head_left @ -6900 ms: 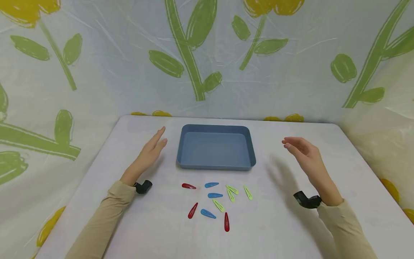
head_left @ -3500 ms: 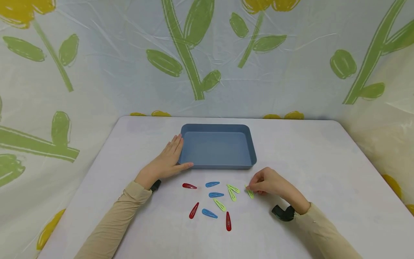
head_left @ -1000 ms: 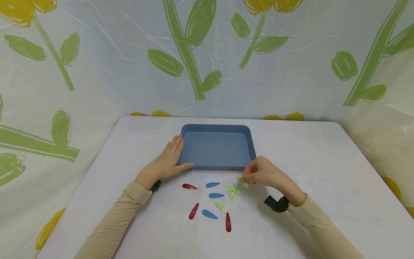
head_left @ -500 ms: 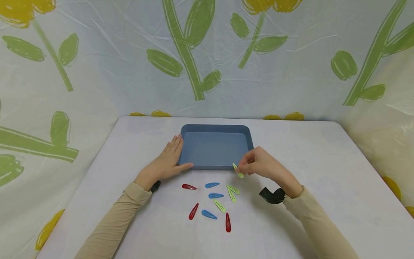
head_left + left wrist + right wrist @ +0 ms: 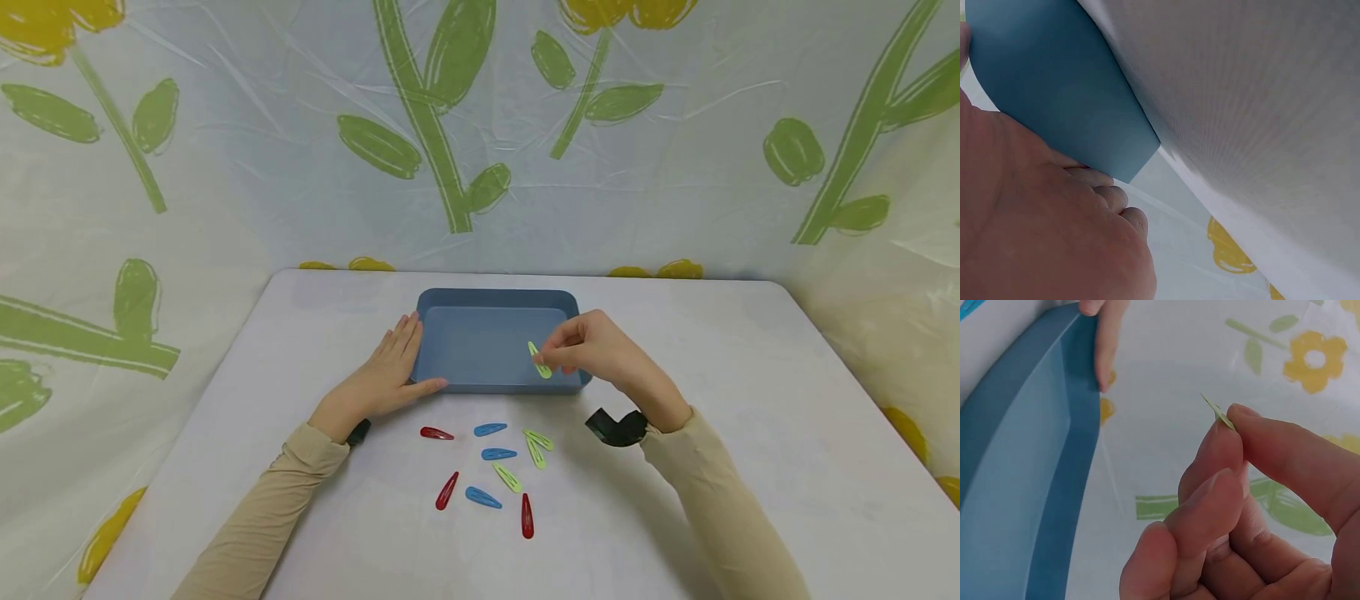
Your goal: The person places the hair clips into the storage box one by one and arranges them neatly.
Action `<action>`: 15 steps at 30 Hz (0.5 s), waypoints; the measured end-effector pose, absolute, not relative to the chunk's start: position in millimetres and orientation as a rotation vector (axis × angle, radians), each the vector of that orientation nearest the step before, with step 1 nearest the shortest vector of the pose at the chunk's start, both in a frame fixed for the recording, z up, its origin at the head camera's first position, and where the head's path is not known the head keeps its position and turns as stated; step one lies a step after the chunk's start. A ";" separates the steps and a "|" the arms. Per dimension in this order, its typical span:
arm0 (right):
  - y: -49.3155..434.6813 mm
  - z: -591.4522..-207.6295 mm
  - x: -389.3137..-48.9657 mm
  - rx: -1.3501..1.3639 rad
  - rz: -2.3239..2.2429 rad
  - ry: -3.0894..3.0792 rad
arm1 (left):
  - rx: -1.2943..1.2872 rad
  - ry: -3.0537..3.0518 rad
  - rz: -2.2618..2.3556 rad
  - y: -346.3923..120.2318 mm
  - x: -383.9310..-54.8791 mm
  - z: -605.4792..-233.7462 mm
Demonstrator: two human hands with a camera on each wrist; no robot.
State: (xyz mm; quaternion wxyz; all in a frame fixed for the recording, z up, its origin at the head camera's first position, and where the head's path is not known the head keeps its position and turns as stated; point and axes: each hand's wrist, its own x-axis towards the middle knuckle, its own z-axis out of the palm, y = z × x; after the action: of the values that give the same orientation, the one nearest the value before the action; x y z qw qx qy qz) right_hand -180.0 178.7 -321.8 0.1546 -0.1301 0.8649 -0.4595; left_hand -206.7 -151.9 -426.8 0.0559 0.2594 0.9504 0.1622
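Note:
Over the right part of the blue tray (image 5: pixel 480 388), my right hand (image 5: pixel 596 350) pinches a light green snap hair clip (image 5: pixel 539 361) between thumb and fingertip. In the right wrist view that hair clip (image 5: pixel 1219 414) shows edge-on above the curled fingers. My left hand (image 5: pixel 382 371) lies against the tray's left side, fingers straight along its wall and thumb at the front edge. The left wrist view shows the palm side of the left hand (image 5: pixel 1054 206) against the tray's outer wall (image 5: pixel 1060 81).
In front of the tray lie several clips: red ones (image 5: pixel 437 433), blue ones (image 5: pixel 498 454) and light green ones (image 5: pixel 507 477). They rest on a white table (image 5: pixel 337 517). A flower-patterned sheet (image 5: pixel 262 167) stands behind the table.
My right hand has picked the rightmost green hair clip off the table and carried it up and left over the tray. The left hand came to the tray's side earlier and stays there.

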 end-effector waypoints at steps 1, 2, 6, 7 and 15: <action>178.0 -321.0 -181.5 -0.370 -1.329 2.476 | 0.789 2.884 0.494 -151.9 -206.7 -426.7; 177.0 -320.1 -182.8 -0.369 -1.343 2.473 | 0.790 2.884 0.495 -152.0 -206.6 -426.6; 172.5 -317.9 -189.6 -0.350 -1.389 2.469 | 0.793 2.887 0.486 -152.6 -206.7 -426.9; 171.2 -317.6 -191.5 -0.351 -1.397 2.471 | 0.793 2.888 0.485 -152.6 -206.7 -426.9; 160.2 -315.6 -201.6 -0.335 -1.490 2.454 | 0.796 2.887 0.495 -151.5 -205.7 -424.9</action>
State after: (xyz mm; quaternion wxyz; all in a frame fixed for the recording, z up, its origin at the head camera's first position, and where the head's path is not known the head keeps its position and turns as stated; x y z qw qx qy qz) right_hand -201.6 160.2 -315.6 0.1253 -0.1151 0.8423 -0.5114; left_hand -205.7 -151.5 -424.9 0.0530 0.2620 0.9498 0.1628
